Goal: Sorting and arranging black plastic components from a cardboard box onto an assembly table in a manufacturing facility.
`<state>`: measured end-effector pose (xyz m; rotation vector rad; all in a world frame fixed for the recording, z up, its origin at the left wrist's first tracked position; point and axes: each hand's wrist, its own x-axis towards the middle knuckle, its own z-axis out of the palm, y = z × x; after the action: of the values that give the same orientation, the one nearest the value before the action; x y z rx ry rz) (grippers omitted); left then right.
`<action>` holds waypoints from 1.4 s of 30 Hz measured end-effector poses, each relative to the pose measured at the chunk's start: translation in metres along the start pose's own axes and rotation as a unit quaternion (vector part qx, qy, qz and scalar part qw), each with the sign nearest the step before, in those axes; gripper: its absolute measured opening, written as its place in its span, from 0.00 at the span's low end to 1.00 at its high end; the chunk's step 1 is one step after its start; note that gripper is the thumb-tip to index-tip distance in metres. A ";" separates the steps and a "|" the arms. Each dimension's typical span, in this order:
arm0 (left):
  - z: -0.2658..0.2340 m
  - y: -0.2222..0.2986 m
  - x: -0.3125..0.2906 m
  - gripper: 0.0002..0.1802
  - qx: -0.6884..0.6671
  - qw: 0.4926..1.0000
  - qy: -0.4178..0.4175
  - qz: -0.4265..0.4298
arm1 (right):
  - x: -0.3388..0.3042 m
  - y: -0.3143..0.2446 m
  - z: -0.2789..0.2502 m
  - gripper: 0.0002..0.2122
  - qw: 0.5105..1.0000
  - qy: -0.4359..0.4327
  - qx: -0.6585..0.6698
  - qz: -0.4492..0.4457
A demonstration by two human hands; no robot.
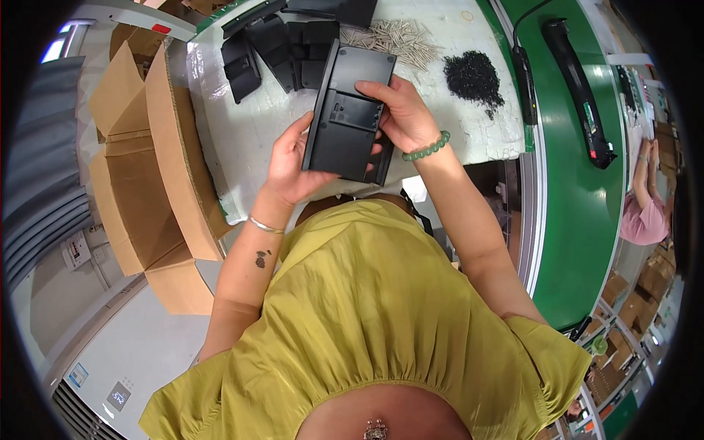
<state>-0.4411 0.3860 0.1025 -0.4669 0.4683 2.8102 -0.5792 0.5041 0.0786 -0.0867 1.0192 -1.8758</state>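
Observation:
A flat black plastic housing [341, 152], with a raised rim along one long side and a recessed panel in its middle, is held tilted between my two hands over the table's near edge. My left hand [290, 163] grips its lower left edge, fingers beneath. From the right, my right hand [405, 116] holds it, thumb lying on the upper face near the recess and fingers behind. Just beyond lie several more black plastic housings [273, 45], a heap of thin silvery pins [403, 42] and a pile of small black pieces [472, 76], perhaps screws.
The white-covered table [484, 136] carries these things. An open cardboard box [165, 165] stands against its left side. To the right runs a green belt [576, 249] with a long black curved bar [579, 92] on it. Past the belt is another person in pink [645, 221].

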 end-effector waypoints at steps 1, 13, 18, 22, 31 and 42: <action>-0.002 0.001 -0.004 0.32 -0.002 1.000 0.000 -0.002 | -0.002 0.003 -0.002 0.12 1.000 0.003 0.000 0.001; -0.022 0.003 -0.044 0.30 0.604 0.716 0.294 0.190 | -0.033 0.059 0.044 0.14 0.715 -0.327 -0.617 0.018; -0.023 -0.023 -0.058 0.31 0.533 0.843 0.071 -0.028 | -0.040 0.048 0.037 0.12 0.720 -0.465 -0.514 -0.024; -0.026 -0.029 -0.058 0.22 0.493 0.860 0.097 -0.089 | -0.033 0.008 0.024 0.17 0.656 -0.464 -0.595 -0.002; -0.035 -0.024 -0.067 0.18 0.518 0.847 0.073 -0.096 | 0.163 0.030 -0.055 0.09 0.761 0.085 -0.621 -0.171; -0.058 -0.033 -0.102 0.26 0.402 0.906 0.092 -0.094 | 0.235 -0.053 -0.086 0.07 0.421 0.143 -0.860 -0.250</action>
<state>-0.3225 0.3765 0.0770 -0.5388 1.4392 2.1271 -0.7816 0.3853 -0.0224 -1.4038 2.9731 -0.2991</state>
